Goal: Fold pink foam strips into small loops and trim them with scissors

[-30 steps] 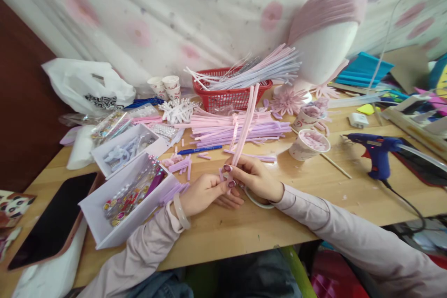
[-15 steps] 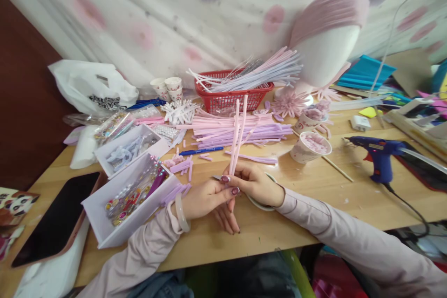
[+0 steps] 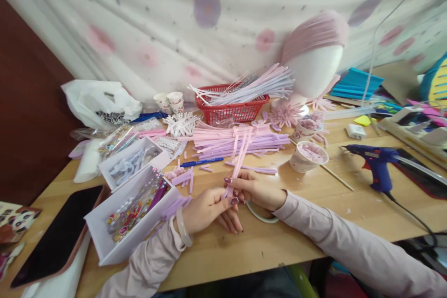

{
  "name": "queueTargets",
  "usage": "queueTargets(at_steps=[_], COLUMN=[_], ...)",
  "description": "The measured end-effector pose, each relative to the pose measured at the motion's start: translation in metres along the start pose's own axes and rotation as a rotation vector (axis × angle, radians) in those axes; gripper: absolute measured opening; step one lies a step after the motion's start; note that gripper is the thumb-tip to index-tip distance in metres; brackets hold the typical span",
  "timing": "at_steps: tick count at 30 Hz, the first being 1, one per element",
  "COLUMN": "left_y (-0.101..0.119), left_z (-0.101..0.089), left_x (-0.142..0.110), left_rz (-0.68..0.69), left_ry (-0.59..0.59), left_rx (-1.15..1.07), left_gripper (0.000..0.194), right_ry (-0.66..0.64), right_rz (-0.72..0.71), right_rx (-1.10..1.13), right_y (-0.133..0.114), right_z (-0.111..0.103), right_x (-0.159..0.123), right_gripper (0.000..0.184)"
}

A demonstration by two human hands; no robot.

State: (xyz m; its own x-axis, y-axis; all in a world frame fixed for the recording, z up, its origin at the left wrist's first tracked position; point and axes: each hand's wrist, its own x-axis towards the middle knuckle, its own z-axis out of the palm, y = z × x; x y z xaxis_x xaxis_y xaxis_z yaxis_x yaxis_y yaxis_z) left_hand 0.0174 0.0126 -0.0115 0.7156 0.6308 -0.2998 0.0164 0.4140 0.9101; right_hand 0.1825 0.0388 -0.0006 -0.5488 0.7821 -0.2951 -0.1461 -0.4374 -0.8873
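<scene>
Pink pipe cleaners [image 3: 240,154] stand up from between my hands, their upper ends leaning over the bundle behind. My right hand [image 3: 256,190] pinches them low down, thumb against fingers. Close against it, my left hand [image 3: 209,207] has its thumb and forefinger closed at the lower ends, where a short lilac piece shows. The lower fingers of my left hand are partly stretched out below. Whatever else lies inside the grip is hidden. A pale ring [image 3: 261,218] shows under my right wrist. Beyond my hands lies a tied bundle of pink and lilac pipe cleaners [image 3: 209,142].
White boxes of beads and trims [image 3: 99,233] and a phone [image 3: 59,235] lie left. Behind are a red basket [image 3: 230,114] of pipe cleaners and a white head form [image 3: 317,70]. A paper cup [image 3: 300,160] and a blue glue gun [image 3: 379,160] are to the right.
The pink pipe cleaners first stood close together, then spread apart, and now lean lower over the bundle. A grey pointed tip seen by my fingers half a second ago no longer shows. The view has tilted up.
</scene>
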Motion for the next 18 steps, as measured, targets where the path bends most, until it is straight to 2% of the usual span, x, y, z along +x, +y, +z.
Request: queueTargets(at_steps=[4,8,10,13,18], left_y=[0.0022,0.0069,0.0068,0.0032,0.0015], left_z=[0.0004,-0.0009,-0.0022,-0.0041,-0.0053], left_x=[-0.0033,-0.0082,-0.0085,-0.0062,-0.0046], left_rz=[0.014,-0.003,-0.002,0.018,0.117], left_ry=[-0.015,-0.098,-0.102,-0.054,0.115], left_rx=[-0.005,0.014,0.027,0.059,0.21], left_gripper=[0.042,0.041,0.04,0.04,0.032], right_ry=[-0.017,-0.058,-0.064,-0.093,-0.14], right_rz=[-0.034,0.006,0.02,0.021,0.01], right_rx=[-0.028,0.049,0.08,0.121,0.11], right_y=[0.0002,-0.0019,-0.0029,-0.0027,-0.0017], right_z=[-0.0029,-0.0049,-0.0042,-0.0026,-0.0027], right_x=[0.0,-0.0006,-0.0017,-0.0031,-0.0033], right_gripper=[0.031,0.029,0.027,0.026,0.027])
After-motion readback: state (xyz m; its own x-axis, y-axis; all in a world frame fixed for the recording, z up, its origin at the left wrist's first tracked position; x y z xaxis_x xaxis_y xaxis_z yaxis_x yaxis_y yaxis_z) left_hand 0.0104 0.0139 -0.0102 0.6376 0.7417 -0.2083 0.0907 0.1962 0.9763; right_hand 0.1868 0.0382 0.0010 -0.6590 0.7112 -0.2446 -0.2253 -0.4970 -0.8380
